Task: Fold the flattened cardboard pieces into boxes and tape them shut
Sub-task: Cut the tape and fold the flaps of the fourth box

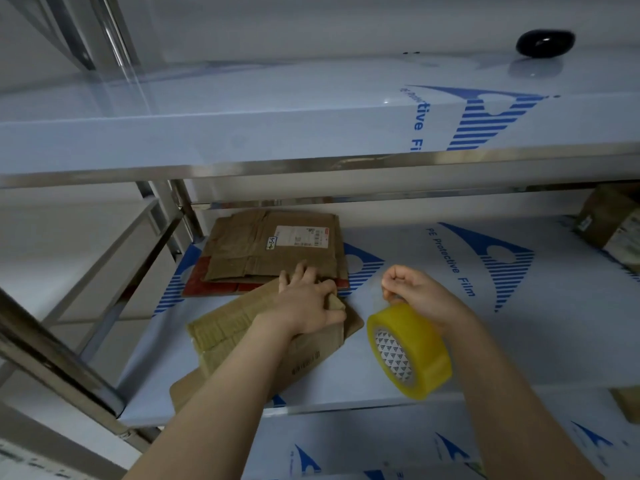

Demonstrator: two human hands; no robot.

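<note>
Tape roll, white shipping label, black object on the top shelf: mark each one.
tape roll (410, 349), head view, on its yellow outer band.
white shipping label (302, 236), head view, label's centre.
black object (545, 44), head view, its glossy middle.

One tape roll (427, 342), one black object (545, 44) — perhaps three flattened cardboard pieces (228, 327) (249, 251) (207, 289).

Soft, even, cool light; faint glare on the upper shelf (242, 91); edges bow from wide-angle distortion, slightly blurred.
</note>
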